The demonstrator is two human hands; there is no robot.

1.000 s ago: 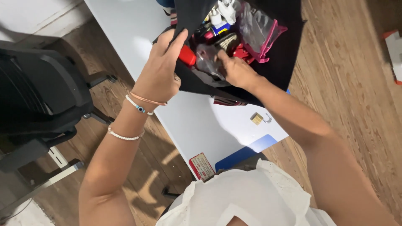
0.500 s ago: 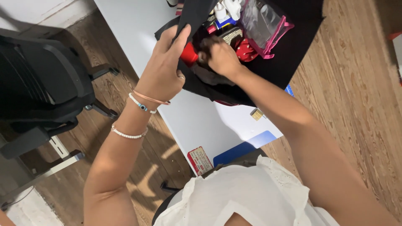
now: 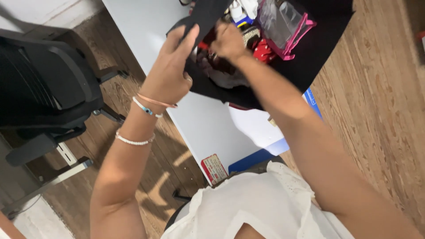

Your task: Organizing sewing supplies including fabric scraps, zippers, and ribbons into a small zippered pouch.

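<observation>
**Black bag held open, contents still inside**

- Black bag (image 3: 310,48), upper centre to upper right of the frame, lying on the pale worktop (image 3: 146,26). Its mouth gapes toward the person.
- Left hand (image 3: 170,73) pinches a black flap or strap (image 3: 206,15) of the bag between thumb and fingers and lifts it up and away, keeping the opening wide.
- Right hand (image 3: 228,42) is down in the opening, fingers curled among the contents. Whether it grips one item or only rests on them I cannot tell; the fingertips are hidden.
- Inside, around the right hand: a clear pouch with pink trim (image 3: 287,26) at upper right, a red item with pale dots (image 3: 264,51) just beside the wrist, a woven beige thing (image 3: 251,35), small white bottles (image 3: 241,9) at the top edge, crumpled light cloth (image 3: 226,79) below the hand.
- Progress, as I read it: bag opened and reached into; nothing from it lies out on the worktop in view, so sorting or removal looks barely begun.
- Further out: blue-and-white papers (image 3: 265,128) under the forearm, a small red-bordered card (image 3: 214,168) at the worktop's near corner.
- Left of frame: black office chair (image 3: 44,84) on the wooden floor (image 3: 380,110). Bracelets (image 3: 146,106) on the left wrist.
</observation>
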